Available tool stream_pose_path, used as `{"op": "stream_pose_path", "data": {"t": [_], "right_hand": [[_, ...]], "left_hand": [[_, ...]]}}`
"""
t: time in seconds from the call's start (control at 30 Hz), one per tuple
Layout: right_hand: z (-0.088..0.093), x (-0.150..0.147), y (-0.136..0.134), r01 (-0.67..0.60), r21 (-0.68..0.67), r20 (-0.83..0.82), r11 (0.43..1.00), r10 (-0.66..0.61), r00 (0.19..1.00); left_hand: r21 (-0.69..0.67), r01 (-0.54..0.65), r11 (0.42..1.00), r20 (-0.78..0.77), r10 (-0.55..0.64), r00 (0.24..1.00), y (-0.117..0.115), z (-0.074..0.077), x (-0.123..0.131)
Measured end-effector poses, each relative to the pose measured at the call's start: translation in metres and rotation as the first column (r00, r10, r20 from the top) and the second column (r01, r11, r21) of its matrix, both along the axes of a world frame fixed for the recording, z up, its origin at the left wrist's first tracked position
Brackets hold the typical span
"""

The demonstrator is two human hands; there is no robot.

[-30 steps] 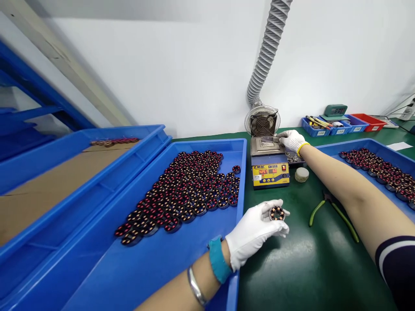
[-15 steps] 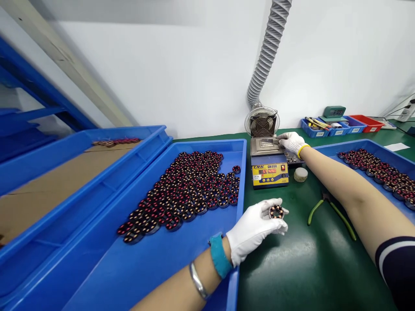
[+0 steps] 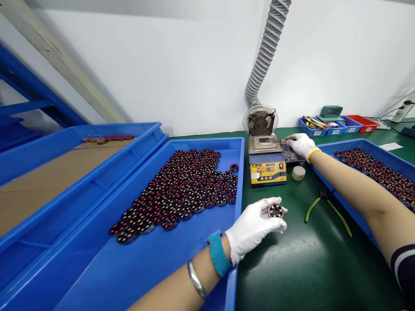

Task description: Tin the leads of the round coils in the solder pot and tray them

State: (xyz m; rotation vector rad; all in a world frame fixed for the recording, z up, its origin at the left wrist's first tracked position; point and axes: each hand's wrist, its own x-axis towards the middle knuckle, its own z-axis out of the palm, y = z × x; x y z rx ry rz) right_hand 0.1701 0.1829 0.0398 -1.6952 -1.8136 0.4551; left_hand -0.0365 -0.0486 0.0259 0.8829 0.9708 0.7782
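My gloved left hand is closed around a small motor stator, its ring of copper windings facing up, over the green bench. To the upper right, my gloved right hand pinches a small flat grey metal piece, mostly hidden by the fingers. That hand is just right of the solder pot, above a dark tray of metal scraps. Many similar stators lie packed together in the large blue tray to the left.
Green-handled pliers and a round pale tin lie on the bench. Another blue tray of stators is at right. Behind the pot stand a fan and a ribbed duct. Small bins line the wall.
My right hand has moved right, away from the solder pot's top and over the scrap tray. My left hand keeps hold of the stator, nearly unmoved. The pot's displayed digits differ.
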Motion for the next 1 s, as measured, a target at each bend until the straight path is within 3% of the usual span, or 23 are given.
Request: {"op": "stream_pose_path", "data": {"t": [0.17, 0.3, 0.37, 0.7, 1.0], "right_hand": [[0.005, -0.012, -0.013, -0.004, -0.057, -0.029, 0.998, 0.002, 1.0], [0.005, -0.023, -0.017, -0.002, -0.112, -0.087, 0.994, -0.007, 0.996], [0.005, -0.027, -0.02, -0.003, -0.126, -0.12, 0.992, -0.012, 0.993], [0.011, -0.046, -0.035, -0.006, -0.181, -0.266, 0.983, -0.043, 0.963], [0.016, -0.054, -0.044, -0.047, -0.199, -0.295, 0.979, -0.014, 0.955]], "left_hand": [[0.048, 0.118, 0.992, -0.112, -0.112, 0.987, -0.005, -0.011, 0.002], [0.03, 0.335, 0.942, -0.284, -0.313, 0.906, -0.015, -0.019, 0.004], [0.033, 0.379, 0.925, -0.331, -0.348, 0.877, -0.017, -0.018, 0.004], [0.075, 0.379, 0.922, -0.346, -0.333, 0.877, -0.015, -0.021, 0.004], [0.092, 0.397, 0.913, -0.352, -0.343, 0.871, -0.015, -0.026, 0.003]]}}
